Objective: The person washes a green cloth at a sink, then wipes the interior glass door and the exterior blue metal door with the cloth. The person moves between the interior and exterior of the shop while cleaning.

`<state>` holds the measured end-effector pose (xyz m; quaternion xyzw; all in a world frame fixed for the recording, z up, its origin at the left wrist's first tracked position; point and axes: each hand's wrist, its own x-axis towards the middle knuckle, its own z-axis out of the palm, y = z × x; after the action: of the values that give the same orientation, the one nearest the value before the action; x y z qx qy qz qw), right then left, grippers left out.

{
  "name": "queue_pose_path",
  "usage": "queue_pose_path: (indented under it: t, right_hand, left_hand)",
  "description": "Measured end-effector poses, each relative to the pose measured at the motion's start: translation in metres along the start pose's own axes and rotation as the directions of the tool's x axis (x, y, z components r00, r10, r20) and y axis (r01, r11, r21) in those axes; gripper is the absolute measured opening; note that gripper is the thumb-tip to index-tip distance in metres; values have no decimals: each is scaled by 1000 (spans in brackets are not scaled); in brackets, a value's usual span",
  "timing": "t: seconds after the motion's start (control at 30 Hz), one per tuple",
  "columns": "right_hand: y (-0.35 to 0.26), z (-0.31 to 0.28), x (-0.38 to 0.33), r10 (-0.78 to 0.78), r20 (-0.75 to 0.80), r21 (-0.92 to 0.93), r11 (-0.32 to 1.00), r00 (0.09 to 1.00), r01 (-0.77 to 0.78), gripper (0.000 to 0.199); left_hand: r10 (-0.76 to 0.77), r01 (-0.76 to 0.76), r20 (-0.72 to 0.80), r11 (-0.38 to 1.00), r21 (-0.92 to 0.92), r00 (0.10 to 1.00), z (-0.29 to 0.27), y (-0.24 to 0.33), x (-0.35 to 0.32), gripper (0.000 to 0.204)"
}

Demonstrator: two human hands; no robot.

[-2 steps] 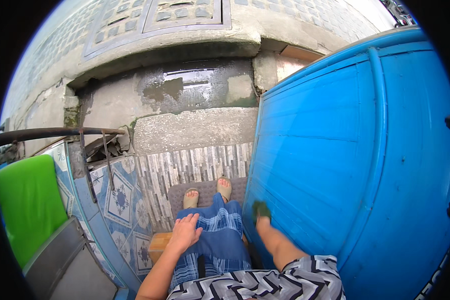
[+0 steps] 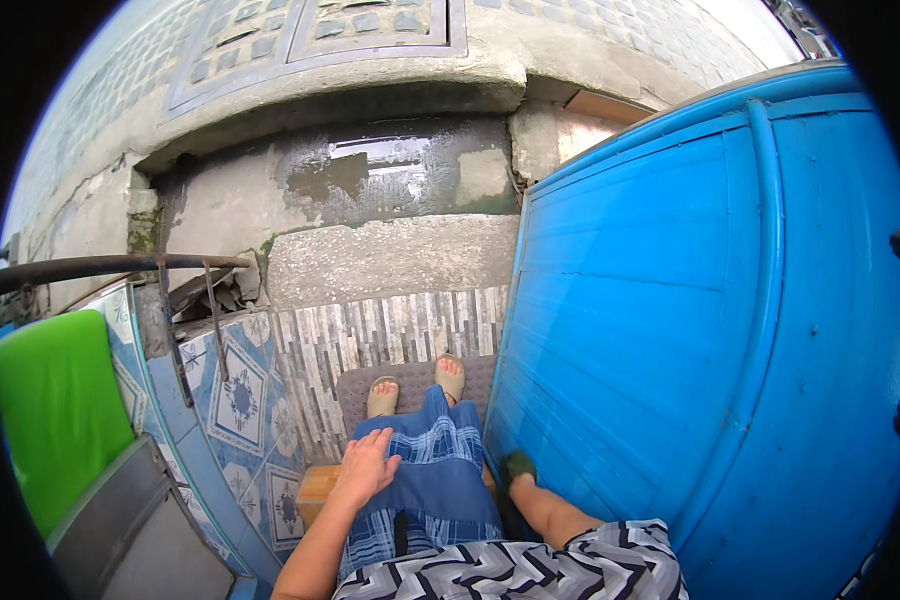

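Note:
My left hand (image 2: pixel 367 468) rests on the blue plaid skirt (image 2: pixel 432 470) over my lap, its fingers stretched out and holding nothing. Low against the blue metal door (image 2: pixel 620 320) on my right is my right hand (image 2: pixel 521 484), closed around a dark green cloth (image 2: pixel 516 464). The cloth covers most of its fingers and lies at the door's lower edge; whether it is a rag or a pad is hard to make out. Sandals cover both my feet, which are on a grey textured mat (image 2: pixel 415 376).
A wooden stool (image 2: pixel 316 488) shows under me. To the left stand a blue-patterned tiled wall (image 2: pixel 238 405), a rusty metal rail (image 2: pixel 120 264), a green chair back (image 2: pixel 60 410) and a grey chair (image 2: pixel 150 530). Ahead lie a concrete step (image 2: pixel 395 260) and a wet sunken channel (image 2: pixel 370 175).
My right hand with the green cloth has moved down along the blue door, closer to me. The left hand stays nearly still on my lap.

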<state>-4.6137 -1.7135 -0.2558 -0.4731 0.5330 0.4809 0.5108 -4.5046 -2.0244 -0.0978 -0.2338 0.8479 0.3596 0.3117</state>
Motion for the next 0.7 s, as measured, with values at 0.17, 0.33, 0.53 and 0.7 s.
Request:
queue_pose_path:
  t: [0.17, 0.33, 0.53, 0.7]
  right_hand:
    - [49, -17, 18, -76, 77, -68, 994, 994, 81, 55]
    - [342, -171, -8, 584, -321, 11, 790, 746, -613, 55]
    - [478, -256, -231, 855, -494, 299, 336, 157, -893, 56]
    - [473, -266, -232, 864, -492, 411, 342, 110, -845, 74]
  left_hand:
    - [-14, 14, 40, 1000, -9, 999, -6, 7, 12, 53]
    - [75, -78, -38, 994, -79, 996, -15, 35, 13, 52]
    - [98, -98, -1, 991, -97, 995, -34, 45, 3, 49]
    - [158, -158, -1, 985, -74, 987, -39, 30, 6, 48]
